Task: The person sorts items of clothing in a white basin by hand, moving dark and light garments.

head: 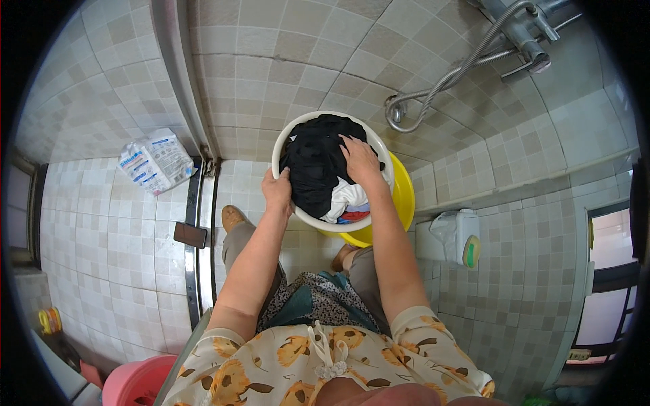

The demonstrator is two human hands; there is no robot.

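A round white basin [276, 158] heaped with laundry stands in front of my legs, partly over a yellow basin [404, 195]. My left hand [278, 193] grips the white basin's left rim, its thumb turned inside against the cloth. Spread fingers of my right hand [358, 158] rest on the black garments [317, 157], which fill most of the basin. Below that hand, white cloth [341, 200] shows, with a red piece [357, 215] and bits of blue and lilac at the near rim. What lies deeper in the basin is hidden.
A metal door track [205, 228] crosses the tiled floor at left, with a phone [190, 234] beside it and a plastic package [157, 161] farther up. To the right stands a lined white bin [457, 231]. A shower hose [431, 96] hangs from the wall; a pink tub [134, 373] sits lower left.
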